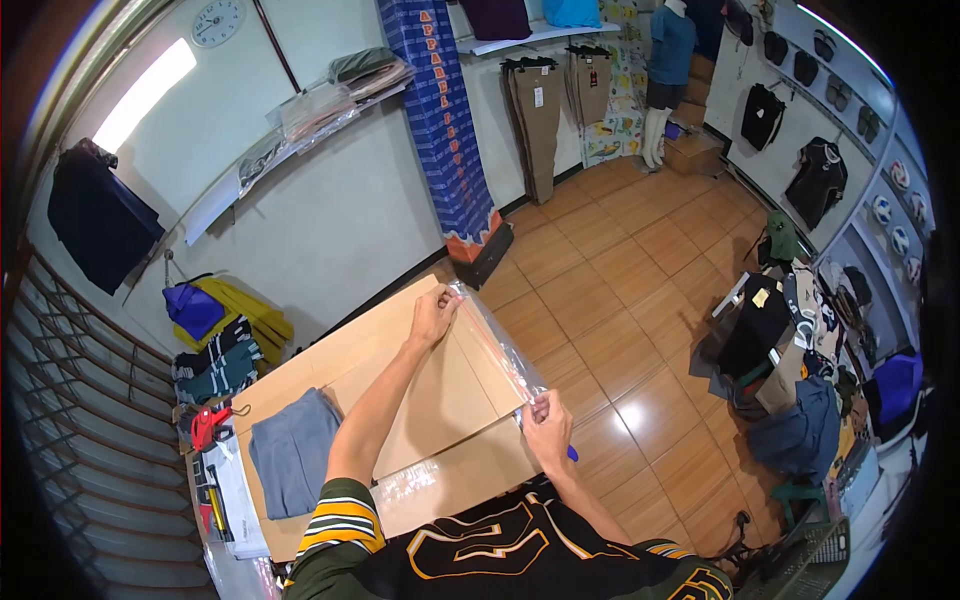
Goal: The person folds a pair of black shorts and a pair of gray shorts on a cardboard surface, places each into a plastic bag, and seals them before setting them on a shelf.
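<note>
A clear plastic bag (493, 343) lies along the far right edge of the cardboard-covered table (400, 385). My left hand (434, 314) pinches one end of its edge near the table's far corner. My right hand (547, 428) pinches the other end, nearer my body, with the edge stretched between both hands. Folded grey cloth (294, 453) rests on the left part of the cardboard, touched by neither hand.
A red tape dispenser (209, 428) and a yellow-and-black cutter (216, 500) lie at the table's left end. Behind the table stands a blue pillar (440, 130). Piled clothes (800, 420) are at the right, across the tiled floor (620, 330).
</note>
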### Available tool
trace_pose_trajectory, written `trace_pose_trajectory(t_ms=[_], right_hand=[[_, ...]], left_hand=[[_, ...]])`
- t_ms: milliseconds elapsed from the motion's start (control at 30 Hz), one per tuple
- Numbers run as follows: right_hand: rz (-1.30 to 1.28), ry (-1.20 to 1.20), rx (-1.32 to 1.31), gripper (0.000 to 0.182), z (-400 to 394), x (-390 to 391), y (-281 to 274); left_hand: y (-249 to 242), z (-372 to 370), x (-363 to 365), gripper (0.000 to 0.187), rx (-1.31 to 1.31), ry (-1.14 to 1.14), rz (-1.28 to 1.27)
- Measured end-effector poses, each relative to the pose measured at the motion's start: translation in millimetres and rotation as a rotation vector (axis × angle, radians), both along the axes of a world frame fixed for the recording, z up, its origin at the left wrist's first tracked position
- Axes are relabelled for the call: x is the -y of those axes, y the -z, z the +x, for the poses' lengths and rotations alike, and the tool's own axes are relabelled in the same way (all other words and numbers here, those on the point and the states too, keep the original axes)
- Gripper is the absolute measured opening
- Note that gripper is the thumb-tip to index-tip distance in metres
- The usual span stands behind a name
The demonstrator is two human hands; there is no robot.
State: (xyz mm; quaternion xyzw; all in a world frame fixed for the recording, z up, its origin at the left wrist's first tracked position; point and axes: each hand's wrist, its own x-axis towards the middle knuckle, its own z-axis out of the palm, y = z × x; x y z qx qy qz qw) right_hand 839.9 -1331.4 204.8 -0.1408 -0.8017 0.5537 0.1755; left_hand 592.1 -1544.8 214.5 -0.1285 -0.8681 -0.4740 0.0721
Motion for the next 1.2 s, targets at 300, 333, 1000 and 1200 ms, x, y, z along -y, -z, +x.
trace_pose_trajectory(t_ms=[300,333,1000,1200], right_hand=[[0.271,-0.165,0.194,0.018,19,36,-8],[0.324,-0.206,0.225,0.019,21,43,-5],[0.389,-0.467,0.231,0.016,80,213,2],[0.435,-0.368,0.218,0.018,84,223,-12]], left_hand=[[7,23,44,0.012,-0.089,0.029,-0.056],[8,29,53,0.013,-0.054,0.013,-0.08],[-23,117,229,0.02,-0.07,0.032,-0.57],[-45,143,236,0.029,-0.198,0.043,-0.504]])
